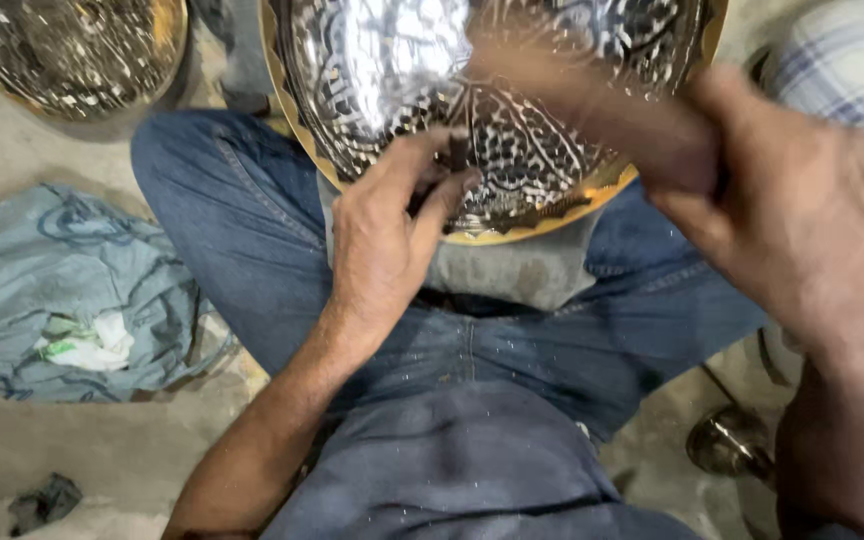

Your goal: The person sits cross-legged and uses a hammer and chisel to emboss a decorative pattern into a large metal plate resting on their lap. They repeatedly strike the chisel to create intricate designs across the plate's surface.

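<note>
Two hands worked an engraved metal plate [512, 120] resting on the lap over a grey pad [512, 270]. Left hand [392, 240] pinched a small dark tool [457, 160] against the plate's near rim. Right hand [792, 200], blurred, was clenched around a handle. A mistimed blow could probably strike the left fingers [447, 195] or mar the pattern.

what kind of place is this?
Likely a metal-craft workshop, with work done sitting on the floor: an embossed metal tray rests on the lap under both hands, a second tray lies on the bare concrete floor.
</note>
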